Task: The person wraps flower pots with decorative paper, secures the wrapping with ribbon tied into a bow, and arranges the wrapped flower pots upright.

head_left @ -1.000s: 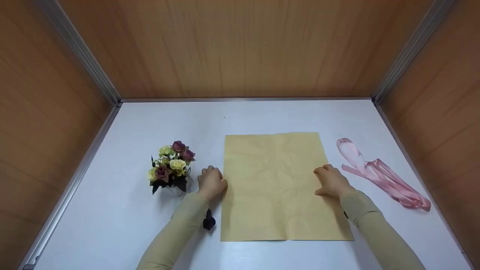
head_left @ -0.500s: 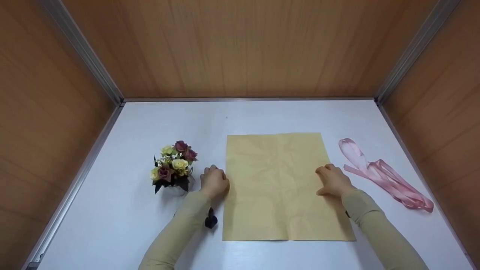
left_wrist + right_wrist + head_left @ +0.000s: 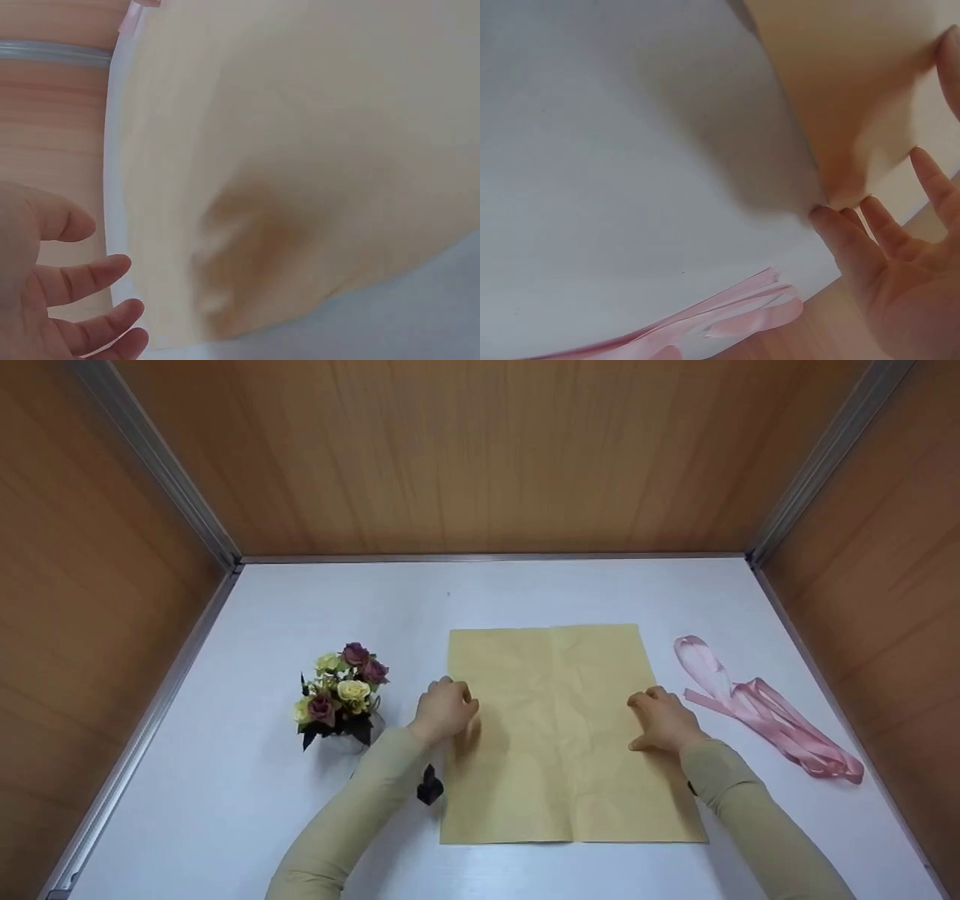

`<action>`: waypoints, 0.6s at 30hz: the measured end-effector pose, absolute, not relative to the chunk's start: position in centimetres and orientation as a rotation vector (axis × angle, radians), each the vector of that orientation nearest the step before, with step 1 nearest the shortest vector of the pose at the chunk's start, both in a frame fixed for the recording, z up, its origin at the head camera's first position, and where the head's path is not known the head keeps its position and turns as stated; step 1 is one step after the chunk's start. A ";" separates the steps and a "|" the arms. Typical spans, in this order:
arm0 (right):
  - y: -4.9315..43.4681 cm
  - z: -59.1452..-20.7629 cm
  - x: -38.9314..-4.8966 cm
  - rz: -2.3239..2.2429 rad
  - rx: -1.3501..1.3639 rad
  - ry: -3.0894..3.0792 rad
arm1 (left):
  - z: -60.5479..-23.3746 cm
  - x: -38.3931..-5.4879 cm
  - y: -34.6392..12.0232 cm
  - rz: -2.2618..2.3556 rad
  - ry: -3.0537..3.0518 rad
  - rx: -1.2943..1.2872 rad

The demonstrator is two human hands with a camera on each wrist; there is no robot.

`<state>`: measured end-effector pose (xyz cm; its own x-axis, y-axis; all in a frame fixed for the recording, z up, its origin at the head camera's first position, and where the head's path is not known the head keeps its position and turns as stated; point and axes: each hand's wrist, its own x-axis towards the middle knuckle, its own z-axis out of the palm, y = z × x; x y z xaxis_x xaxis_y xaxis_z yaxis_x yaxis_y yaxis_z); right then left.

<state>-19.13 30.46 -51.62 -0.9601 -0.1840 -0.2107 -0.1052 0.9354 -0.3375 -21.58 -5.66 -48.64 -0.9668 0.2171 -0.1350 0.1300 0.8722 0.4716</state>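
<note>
A sheet of tan kraft paper [image 3: 536,780] with a crease down its middle lies flat on the white table. Over its left edge hovers my left hand [image 3: 444,709], raised off the sheet and casting a shadow on it. Nothing is in that hand; its fingers [image 3: 90,277] are loosely bent and spread in the left wrist view. My right hand [image 3: 666,721] rests at the sheet's right edge. Its spread fingertips [image 3: 829,217] touch the paper border [image 3: 840,82] without gripping it.
Left of the paper stands a small pot of artificial yellow and purple flowers [image 3: 341,694]. A bundle of pink ribbon [image 3: 780,727] lies to the right. A small dark object [image 3: 430,786] shows beside my left forearm. Wooden panels [image 3: 480,457] enclose the table.
My left hand has lifted off the paper's left edge and shifted right, over the sheet. My right hand stays at the right edge, and the paper has not visibly moved on the table.
</note>
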 end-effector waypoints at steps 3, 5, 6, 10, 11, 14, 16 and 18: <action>30.5 -51.7 -19.1 -0.485 -0.212 2.858 | -47.5 -21.6 -5.4 0.751 2.877 0.343; 30.5 -51.8 -19.1 -0.490 -0.209 2.856 | -46.7 -21.6 -5.4 0.789 2.888 0.385; 30.5 -51.8 -19.1 -0.493 -0.210 2.855 | -46.2 -21.5 -5.5 0.810 2.891 0.400; 30.6 -51.8 -19.0 -0.514 -0.224 2.852 | -43.8 -21.5 -6.2 0.863 2.917 0.428; 30.6 -51.8 -19.0 -0.516 -0.231 2.853 | -43.1 -21.5 -6.5 0.868 2.923 0.429; 30.6 -51.9 -18.8 -0.523 -0.225 2.852 | -41.1 -21.5 -7.6 0.880 2.951 0.437; 30.6 -51.9 -18.7 -0.524 -0.225 2.852 | -39.9 -21.6 -8.8 0.880 2.976 0.441; 30.5 -51.9 -18.7 -0.532 -0.232 2.849 | -38.7 -21.5 -10.5 0.883 3.002 0.417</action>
